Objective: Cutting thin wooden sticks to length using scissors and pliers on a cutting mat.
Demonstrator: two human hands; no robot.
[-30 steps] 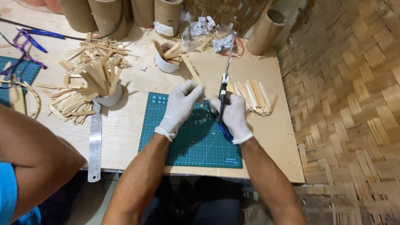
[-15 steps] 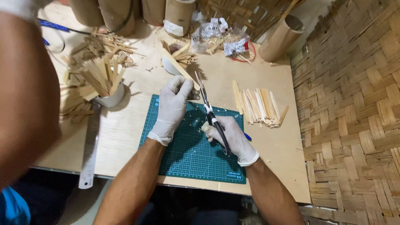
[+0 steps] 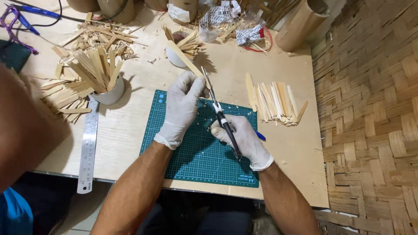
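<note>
Head view showed the gloved left hand [image 3: 183, 106] gripping a bamboo strip [image 3: 185, 58] and the right hand [image 3: 244, 140] clasping a craft knife [image 3: 222, 119] over the cutting mat [image 3: 196, 156], near the table's front edge.

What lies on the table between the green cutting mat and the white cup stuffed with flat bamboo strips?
In the head view, only bare plywood tabletop separates the green cutting mat from the white cup of bamboo strips; the steel ruler lies below the cup, left of the mat.

I'm seeing a pale plywood tabletop [image 3: 130, 126] sitting against a woven bamboo-mat wall [image 3: 370, 109] on the right. Light is falling evenly from overhead, casting short shadows.
</note>
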